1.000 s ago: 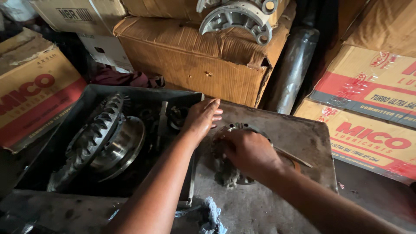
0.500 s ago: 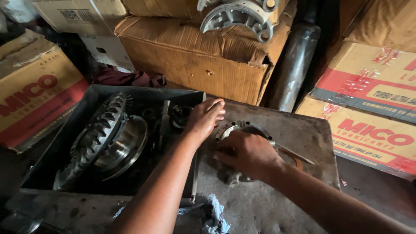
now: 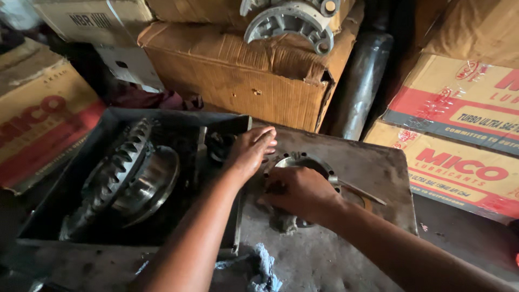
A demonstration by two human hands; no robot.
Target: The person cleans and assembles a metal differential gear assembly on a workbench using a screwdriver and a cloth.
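Currently right hand (image 3: 294,192) covers the metal ring part (image 3: 319,165) on the desk (image 3: 373,162), fingers curled over it. Left hand (image 3: 250,150) rests flat beside, fingers together.

A grimy metal bench (image 3: 373,162) sits hemmed in by stacked cardboard boxes (image 3: 259,81): plain brown ones behind its far edge, red-printed ones (image 3: 459,140) off its right edge and another (image 3: 38,130) to the left. A dark pipe (image 3: 359,92) stands upright beyond the far right corner. Light is dim, the gaps between boxes in deep shadow.
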